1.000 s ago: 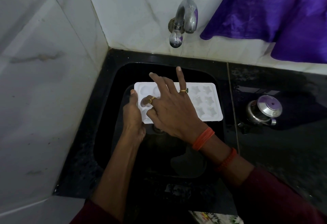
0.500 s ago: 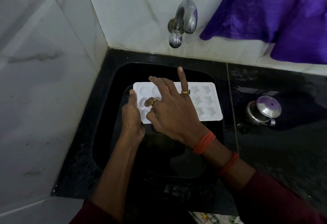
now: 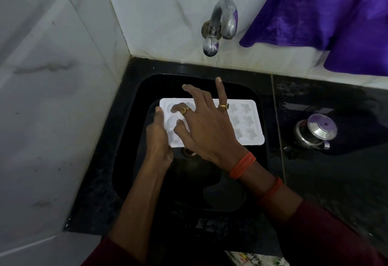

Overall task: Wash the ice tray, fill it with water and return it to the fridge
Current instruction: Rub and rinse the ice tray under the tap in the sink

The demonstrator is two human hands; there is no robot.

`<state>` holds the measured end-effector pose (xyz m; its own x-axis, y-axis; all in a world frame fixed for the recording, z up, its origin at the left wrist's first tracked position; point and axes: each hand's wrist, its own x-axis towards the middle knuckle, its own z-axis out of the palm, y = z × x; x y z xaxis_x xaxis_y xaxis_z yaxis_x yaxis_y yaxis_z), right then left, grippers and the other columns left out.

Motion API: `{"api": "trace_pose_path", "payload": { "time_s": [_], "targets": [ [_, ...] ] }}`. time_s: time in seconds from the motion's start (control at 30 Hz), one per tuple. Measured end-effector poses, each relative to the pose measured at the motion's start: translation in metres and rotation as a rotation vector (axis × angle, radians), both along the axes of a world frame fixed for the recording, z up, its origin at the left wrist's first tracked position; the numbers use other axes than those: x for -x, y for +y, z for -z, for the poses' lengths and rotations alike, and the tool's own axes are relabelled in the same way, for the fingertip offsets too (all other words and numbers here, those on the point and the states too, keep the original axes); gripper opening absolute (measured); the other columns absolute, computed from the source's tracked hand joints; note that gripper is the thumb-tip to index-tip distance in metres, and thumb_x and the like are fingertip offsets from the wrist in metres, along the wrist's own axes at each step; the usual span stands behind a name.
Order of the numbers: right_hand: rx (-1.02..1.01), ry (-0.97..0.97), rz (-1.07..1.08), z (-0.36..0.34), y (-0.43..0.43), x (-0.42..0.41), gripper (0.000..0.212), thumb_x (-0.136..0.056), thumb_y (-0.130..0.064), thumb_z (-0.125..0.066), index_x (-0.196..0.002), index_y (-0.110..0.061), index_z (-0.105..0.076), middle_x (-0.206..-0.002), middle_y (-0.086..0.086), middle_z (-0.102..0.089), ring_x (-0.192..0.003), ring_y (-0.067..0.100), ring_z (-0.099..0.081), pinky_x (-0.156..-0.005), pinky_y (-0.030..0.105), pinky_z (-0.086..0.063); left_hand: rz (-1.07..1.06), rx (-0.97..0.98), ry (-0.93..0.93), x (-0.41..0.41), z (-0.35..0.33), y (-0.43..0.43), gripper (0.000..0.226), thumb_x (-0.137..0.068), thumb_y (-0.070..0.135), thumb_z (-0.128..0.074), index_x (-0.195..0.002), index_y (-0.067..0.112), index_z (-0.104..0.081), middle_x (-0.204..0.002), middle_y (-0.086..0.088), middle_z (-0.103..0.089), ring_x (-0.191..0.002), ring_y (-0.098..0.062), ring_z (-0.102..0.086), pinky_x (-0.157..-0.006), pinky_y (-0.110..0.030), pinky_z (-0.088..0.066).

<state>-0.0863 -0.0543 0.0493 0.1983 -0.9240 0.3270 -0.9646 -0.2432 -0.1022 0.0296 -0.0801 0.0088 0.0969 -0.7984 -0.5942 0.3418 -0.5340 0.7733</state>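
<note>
A white ice tray (image 3: pixel 247 122) with star and round moulds is held level over the black sink (image 3: pixel 134 139). My left hand (image 3: pixel 158 137) grips the tray's left end, thumb on its rim. My right hand (image 3: pixel 206 128) lies spread across the tray's left half, with a fingertip and the thumb pressed into the moulds and two fingers lifted. The chrome tap (image 3: pixel 222 24) sticks out of the tiled wall above the sink; no water runs from it.
White tiled walls close the left and back. A purple cloth (image 3: pixel 327 14) hangs at the upper right. On the black counter to the right of the sink stands a small steel pot with a lid (image 3: pixel 315 132). The drain (image 3: pixel 189 151) shows just below the tray.
My right hand's fingers have shifted slightly over the tray's left moulds, rubbing them. My left hand and the tray have stayed in place.
</note>
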Motion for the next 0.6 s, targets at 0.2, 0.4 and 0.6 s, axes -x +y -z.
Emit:
{"api": "trace_pose_path", "payload": {
  "time_s": [0.2,0.4,0.6],
  "targets": [
    [-0.024,0.022,0.017,0.004,-0.006,-0.004,0.042,-0.089,-0.041,-0.044,-0.108,-0.025,-0.077,-0.144,0.01,-0.056,-0.133,0.023,-0.053,-0.125,0.057,0.0,-0.01,-0.021,0.016,0.0,-0.003,0.001,0.038,-0.101,0.052,-0.043,-0.092,0.024,-0.068,-0.094,-0.007,-0.075,-0.081,-0.024,-0.072,-0.073,-0.04,-0.057],
    [-0.077,0.047,0.036,0.011,-0.013,-0.005,0.05,-0.09,-0.044,-0.035,-0.108,-0.028,-0.078,-0.144,0.011,-0.057,-0.133,0.027,-0.053,-0.124,0.059,-0.001,0.006,-0.012,0.012,0.004,-0.004,0.0,0.037,-0.102,0.05,-0.042,-0.092,0.024,-0.067,-0.096,-0.007,-0.074,-0.086,-0.025,-0.071,-0.076,-0.041,-0.056],
    [-0.008,0.016,0.027,0.008,-0.015,-0.005,0.046,-0.089,-0.043,-0.039,-0.097,-0.025,-0.08,-0.14,0.009,-0.06,-0.131,0.024,-0.055,-0.125,0.056,0.003,0.02,-0.007,-0.007,0.004,-0.004,-0.002,0.038,-0.103,0.049,-0.042,-0.089,0.023,-0.067,-0.093,-0.008,-0.073,-0.082,-0.025,-0.071,-0.07,-0.037,-0.057]
  ]
}}
